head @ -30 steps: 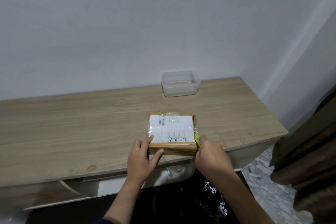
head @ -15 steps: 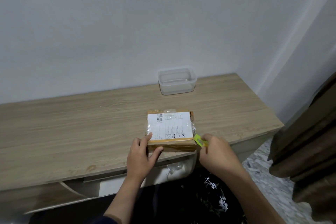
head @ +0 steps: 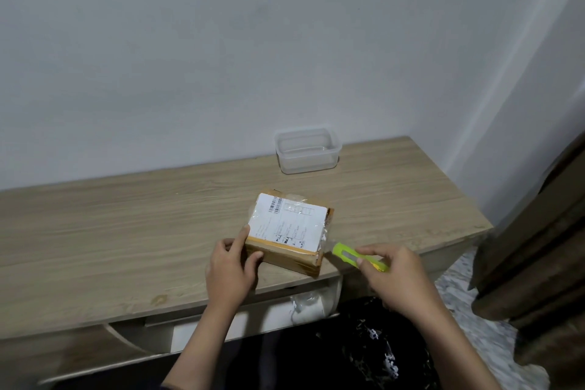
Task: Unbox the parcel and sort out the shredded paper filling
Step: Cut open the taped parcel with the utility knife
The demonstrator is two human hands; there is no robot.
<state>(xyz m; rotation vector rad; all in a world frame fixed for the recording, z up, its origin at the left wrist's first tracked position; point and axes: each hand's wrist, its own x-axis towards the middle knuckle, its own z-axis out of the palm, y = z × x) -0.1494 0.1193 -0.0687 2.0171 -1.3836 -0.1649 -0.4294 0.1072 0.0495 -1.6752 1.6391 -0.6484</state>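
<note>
A small brown cardboard parcel [head: 289, 233] wrapped in clear tape, with a white shipping label on top, lies near the front edge of the wooden desk [head: 126, 231]. My left hand [head: 232, 266] grips its near left corner, thumb on the front face. My right hand [head: 395, 275] holds a lime-green utility knife [head: 354, 256] just to the right of the parcel; its tip points at the parcel's near right corner and stands slightly apart from it. The parcel is closed, so no paper filling shows.
An empty clear plastic container [head: 307, 150] stands at the back of the desk against the white wall. A brown curtain [head: 538, 247] hangs at the right. Below the desk edge is an open compartment with a white object [head: 308, 307].
My right hand has drawn back to the right from the parcel's right side, and the green knife is now fully in view. The parcel has turned slightly under my left hand.
</note>
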